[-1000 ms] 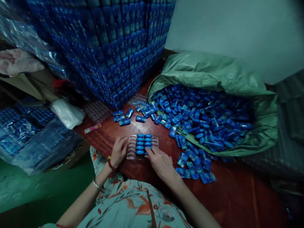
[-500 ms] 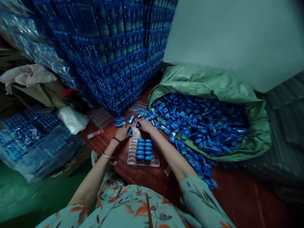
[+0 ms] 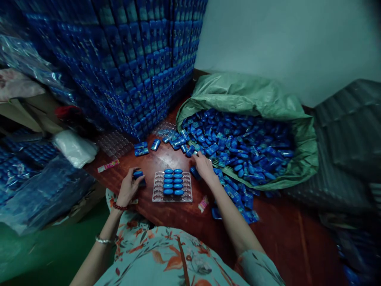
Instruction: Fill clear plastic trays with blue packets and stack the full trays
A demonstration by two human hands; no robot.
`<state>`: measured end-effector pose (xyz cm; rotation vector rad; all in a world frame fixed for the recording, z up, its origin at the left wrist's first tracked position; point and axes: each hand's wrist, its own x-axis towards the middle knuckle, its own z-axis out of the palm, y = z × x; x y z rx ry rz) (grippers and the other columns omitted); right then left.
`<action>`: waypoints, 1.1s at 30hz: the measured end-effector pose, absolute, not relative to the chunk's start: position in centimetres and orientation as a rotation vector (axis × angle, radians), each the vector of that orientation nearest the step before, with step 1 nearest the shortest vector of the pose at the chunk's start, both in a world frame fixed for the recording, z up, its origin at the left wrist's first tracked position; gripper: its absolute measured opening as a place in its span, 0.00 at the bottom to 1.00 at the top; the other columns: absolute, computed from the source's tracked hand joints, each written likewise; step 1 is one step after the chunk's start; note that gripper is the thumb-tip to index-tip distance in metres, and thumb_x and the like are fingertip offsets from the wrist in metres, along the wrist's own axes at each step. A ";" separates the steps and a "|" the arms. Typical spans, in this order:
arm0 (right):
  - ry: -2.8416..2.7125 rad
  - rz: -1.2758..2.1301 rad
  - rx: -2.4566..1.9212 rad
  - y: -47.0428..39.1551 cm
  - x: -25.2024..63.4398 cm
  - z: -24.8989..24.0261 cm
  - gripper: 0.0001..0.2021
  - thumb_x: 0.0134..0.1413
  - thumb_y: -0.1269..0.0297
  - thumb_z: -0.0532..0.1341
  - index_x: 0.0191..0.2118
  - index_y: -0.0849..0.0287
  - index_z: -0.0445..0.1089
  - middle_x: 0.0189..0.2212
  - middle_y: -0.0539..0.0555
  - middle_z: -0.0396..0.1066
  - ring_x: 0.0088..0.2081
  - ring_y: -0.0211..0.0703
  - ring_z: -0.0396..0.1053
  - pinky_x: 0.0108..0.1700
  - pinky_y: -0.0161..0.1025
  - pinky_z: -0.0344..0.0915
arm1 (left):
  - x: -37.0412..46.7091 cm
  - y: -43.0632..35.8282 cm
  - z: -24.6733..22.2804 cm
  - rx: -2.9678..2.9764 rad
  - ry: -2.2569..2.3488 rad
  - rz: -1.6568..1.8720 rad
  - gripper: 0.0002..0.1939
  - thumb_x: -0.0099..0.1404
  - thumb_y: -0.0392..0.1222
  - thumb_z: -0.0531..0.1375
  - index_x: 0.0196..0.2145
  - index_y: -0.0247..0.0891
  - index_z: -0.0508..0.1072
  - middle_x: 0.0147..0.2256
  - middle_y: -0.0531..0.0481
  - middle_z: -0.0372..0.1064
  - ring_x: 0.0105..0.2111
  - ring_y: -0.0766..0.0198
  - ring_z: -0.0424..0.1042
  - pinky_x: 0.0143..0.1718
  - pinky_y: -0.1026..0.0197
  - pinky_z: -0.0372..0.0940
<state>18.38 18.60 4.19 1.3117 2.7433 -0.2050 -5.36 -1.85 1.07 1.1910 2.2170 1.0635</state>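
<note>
My left hand (image 3: 128, 188) is closed around dark blue wrapped packets (image 3: 138, 178) at the left of the table, thumb and fingers curled about them. Between my hands lies a clear plastic tray (image 3: 155, 194) with moulded hollows. Its middle columns hold shiny blue oval pieces (image 3: 173, 181); the side columns show bare hollows. My right hand (image 3: 204, 167) is at the near edge of the loose pile, fingers bent and pressed together at a small blue packet (image 3: 190, 151). Another blue packet (image 3: 195, 173) lies beside its palm.
A green woven sack (image 3: 247, 97) lies open, spilling blue packets (image 3: 235, 139). Tall stacks of blue packs (image 3: 133, 67) rise behind. More clear trays (image 3: 114, 143), a white plastic bag (image 3: 76, 147) and pink wrappers (image 3: 108, 165) lie around the table (image 3: 184, 218).
My left hand has moved left and nearer my body with blue packets in it. My right hand has shifted right to the pile's edge. The view has turned slightly.
</note>
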 end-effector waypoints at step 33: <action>2.293 -1.705 2.565 9.8 25.7 -1.8 0.28 0.49 0.54 0.55 0.55 0.61 0.57 0.42 0.59 0.66 0.32 0.40 0.68 0.33 0.39 0.69 | 3.8 -4.4 1.3 2.341 1.937 0.732 0.15 0.67 0.38 0.49 0.51 0.41 0.66 0.40 0.42 0.67 0.37 0.58 0.66 0.37 0.57 0.64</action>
